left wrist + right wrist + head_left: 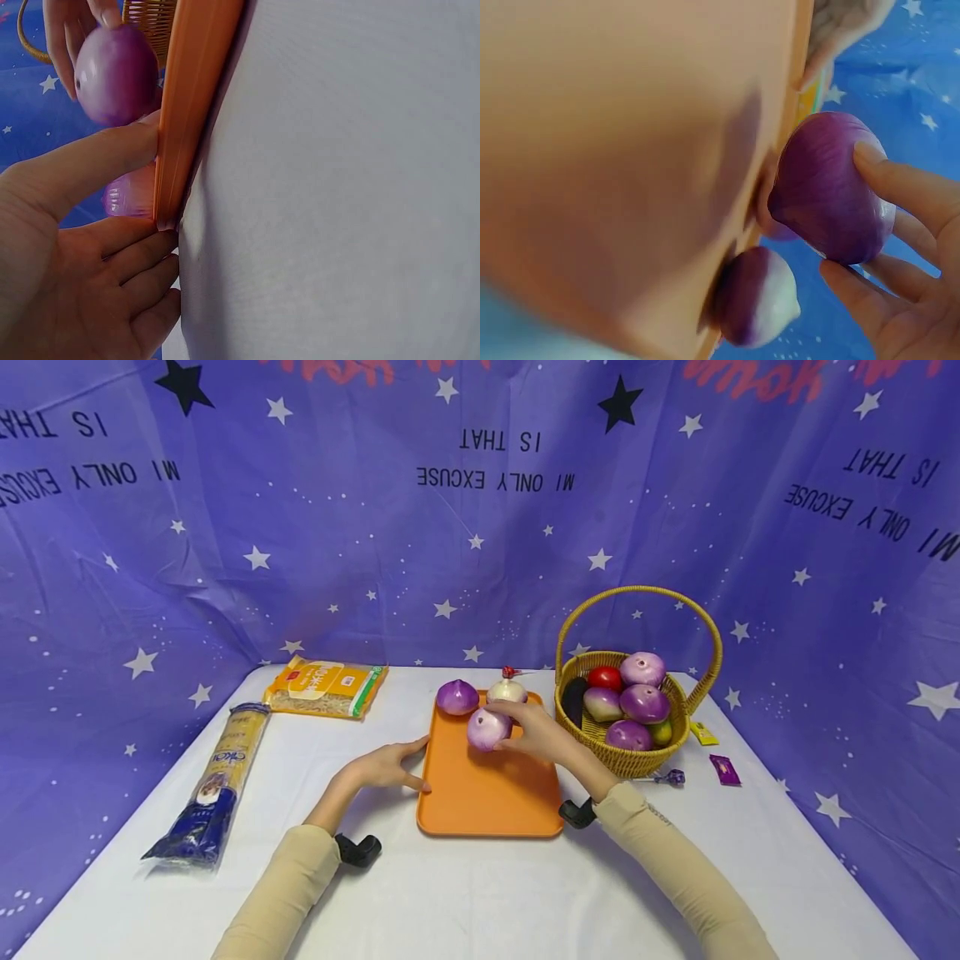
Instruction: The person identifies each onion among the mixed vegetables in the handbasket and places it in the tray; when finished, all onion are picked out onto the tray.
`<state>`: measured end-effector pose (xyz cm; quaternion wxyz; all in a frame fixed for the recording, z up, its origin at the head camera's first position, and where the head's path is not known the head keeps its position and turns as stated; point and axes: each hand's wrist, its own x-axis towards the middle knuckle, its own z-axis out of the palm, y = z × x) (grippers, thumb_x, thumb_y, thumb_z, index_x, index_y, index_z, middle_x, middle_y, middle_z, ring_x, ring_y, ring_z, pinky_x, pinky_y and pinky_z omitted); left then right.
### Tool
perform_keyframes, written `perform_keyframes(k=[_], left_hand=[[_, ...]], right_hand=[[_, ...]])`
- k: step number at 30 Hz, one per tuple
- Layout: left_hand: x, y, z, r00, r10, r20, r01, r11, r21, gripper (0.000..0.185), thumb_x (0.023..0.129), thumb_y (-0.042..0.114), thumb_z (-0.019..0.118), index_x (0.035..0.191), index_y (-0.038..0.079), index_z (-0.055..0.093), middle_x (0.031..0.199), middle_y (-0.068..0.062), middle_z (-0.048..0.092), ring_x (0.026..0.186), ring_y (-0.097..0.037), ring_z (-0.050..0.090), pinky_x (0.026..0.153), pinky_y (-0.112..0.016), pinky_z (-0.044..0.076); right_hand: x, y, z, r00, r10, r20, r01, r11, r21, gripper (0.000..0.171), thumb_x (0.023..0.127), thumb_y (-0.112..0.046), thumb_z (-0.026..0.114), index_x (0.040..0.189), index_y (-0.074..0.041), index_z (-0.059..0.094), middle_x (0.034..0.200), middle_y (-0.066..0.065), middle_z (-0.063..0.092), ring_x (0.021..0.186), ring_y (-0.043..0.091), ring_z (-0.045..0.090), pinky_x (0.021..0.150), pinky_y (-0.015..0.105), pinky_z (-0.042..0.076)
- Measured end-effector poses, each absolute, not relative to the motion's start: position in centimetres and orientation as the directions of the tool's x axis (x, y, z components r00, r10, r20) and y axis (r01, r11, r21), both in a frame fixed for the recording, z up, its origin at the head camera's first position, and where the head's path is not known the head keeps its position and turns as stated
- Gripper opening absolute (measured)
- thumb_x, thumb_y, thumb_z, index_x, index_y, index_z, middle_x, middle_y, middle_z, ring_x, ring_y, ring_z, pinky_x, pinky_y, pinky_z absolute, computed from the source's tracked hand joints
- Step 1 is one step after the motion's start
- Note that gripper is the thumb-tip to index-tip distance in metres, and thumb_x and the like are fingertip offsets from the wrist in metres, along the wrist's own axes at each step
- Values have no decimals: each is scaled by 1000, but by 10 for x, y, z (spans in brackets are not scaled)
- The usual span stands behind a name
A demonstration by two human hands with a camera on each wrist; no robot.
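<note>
My right hand (534,732) grips a purple-and-pale onion (489,730) between thumb and fingers, above the orange tray (491,797). In the right wrist view the held onion (832,187) is apart from the tray's surface. Two more onions sit at the tray's far end: a deep purple onion (457,697) at the left corner and a whitish onion (507,690) beside it, partly behind the right hand. With thumb and fingers spread, my left hand (381,767) touches the tray's left edge; its fairly straight fingers (146,274) meet the side in the left wrist view.
Right of the tray stands a wicker basket (630,763) with a tall handle, holding several onions, a tomato (604,678) and an eggplant (574,702). Small wrapped candies (725,770) lie around it. Two food packages, one orange (326,687) and one blue (213,789), lie at the left.
</note>
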<state>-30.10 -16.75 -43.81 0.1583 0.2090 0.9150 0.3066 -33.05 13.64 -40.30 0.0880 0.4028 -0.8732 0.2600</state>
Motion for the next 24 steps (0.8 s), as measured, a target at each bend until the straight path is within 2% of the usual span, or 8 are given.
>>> perform_keyframes(k=[5,10,18,24], left_hand=[[-301,-168,-438,-864,477,-160,286,728,624,98,76,40,79,152,6,27,151,-20,34,138,-40,29,113,-52,23],[-301,-167,-438,-862,481,-159,291,727,622,98,76,40,80,152,7,27,151,-20,34,138,-39,30,113,-51,24],[-303,-168,-439,-864,481,-149,300,730,615,98,76,40,80,152,6,28,150,-20,36,137,-39,31,113,-52,25],[-303,-168,-439,-865,477,-158,290,731,617,98,76,40,80,152,7,27,150,-20,35,138,-39,31,113,-52,25]], right_hand=[[-339,119,-408,-662,-672,332,-742,526,-415,55,79,-13,81,129,-3,60,125,10,62,111,22,57,94,34,49],[-344,107,-412,-676,-673,298,-725,538,-429,54,81,-13,78,130,-1,58,122,11,62,103,22,57,90,34,51],[-350,99,-416,-745,-617,252,-657,614,-439,60,83,-18,78,136,-5,54,128,10,60,105,20,57,93,33,50],[-350,98,-418,-748,-608,265,-656,622,-426,63,82,-20,79,137,-5,53,128,11,60,109,22,58,97,36,48]])
